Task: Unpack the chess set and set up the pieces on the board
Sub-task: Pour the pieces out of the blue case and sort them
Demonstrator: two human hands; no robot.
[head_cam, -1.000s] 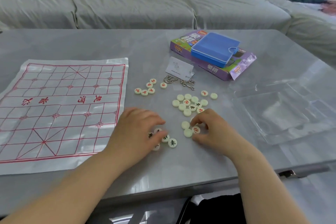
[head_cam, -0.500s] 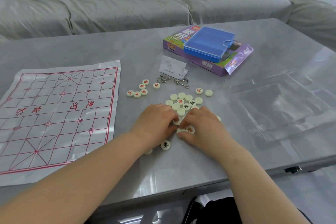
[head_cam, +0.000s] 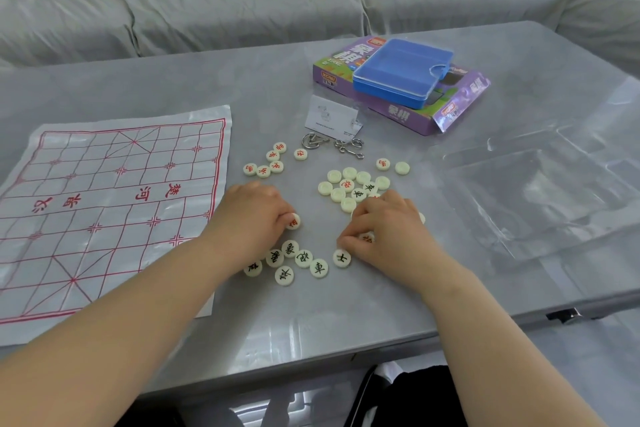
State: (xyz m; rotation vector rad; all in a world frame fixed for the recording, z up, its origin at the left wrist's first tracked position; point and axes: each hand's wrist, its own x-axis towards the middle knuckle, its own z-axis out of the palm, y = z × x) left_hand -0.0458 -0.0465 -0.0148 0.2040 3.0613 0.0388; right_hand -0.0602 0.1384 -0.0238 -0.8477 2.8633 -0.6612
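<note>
Beside board (head_cam: 114,204), hands (head_cam: 256,215) (head_cam: 388,232) on pieces (head_cam: 318,268)

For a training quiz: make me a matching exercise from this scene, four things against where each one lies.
Things: 1 blue case; 2 board sheet; 3 clear tray; 4 metal puzzles.
Places: A left end of the table; B on the purple box; C right of the pieces; D beside the white card.
Pairs: 1-B; 2-A; 3-C; 4-D.
</note>
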